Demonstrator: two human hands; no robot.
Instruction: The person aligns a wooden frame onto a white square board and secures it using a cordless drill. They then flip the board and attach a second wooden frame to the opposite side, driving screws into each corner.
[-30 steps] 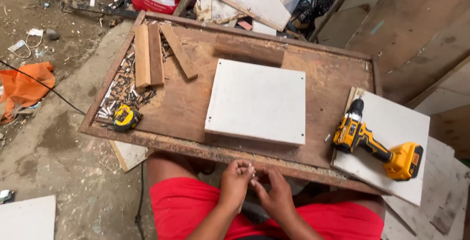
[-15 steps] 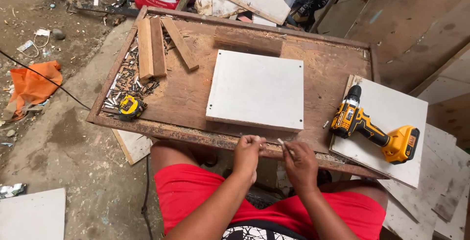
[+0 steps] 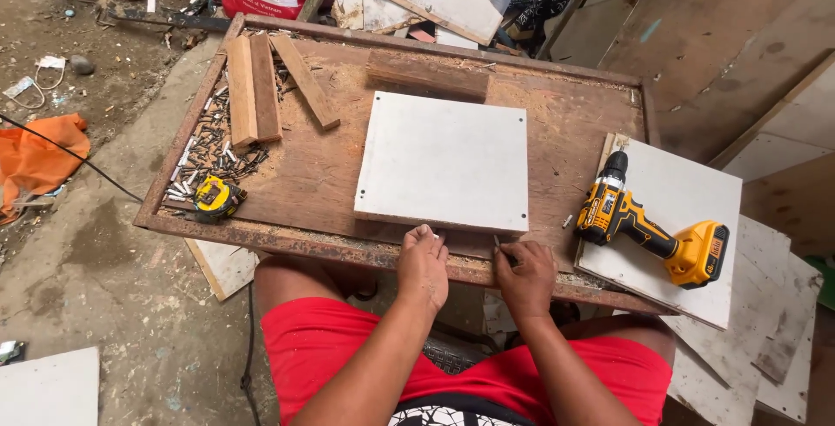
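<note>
Person seated at a low, rust-rimmed brown wooden worktable [image 3: 287, 174]. Left hand [image 3: 424, 265] rests fingers curled on the near edge of the square white laminated board [image 3: 444, 161], which lies flat mid-table with small screw holes at its corners. Right hand [image 3: 524, 276] sits just beside that edge, fingertips pinched together on a thin screw-like piece — too small to identify surely.

Risks, as judged:
- The small piece could slip from the pinch and drop over the table's front rim into the lap or dirt.
- The board is unclamped; a push could slide it.
- The yellow-and-black cordless drill [image 3: 648, 230] lies on a white panel [image 3: 687, 209] overhanging the table's right side — a knock could tip it.
</note>
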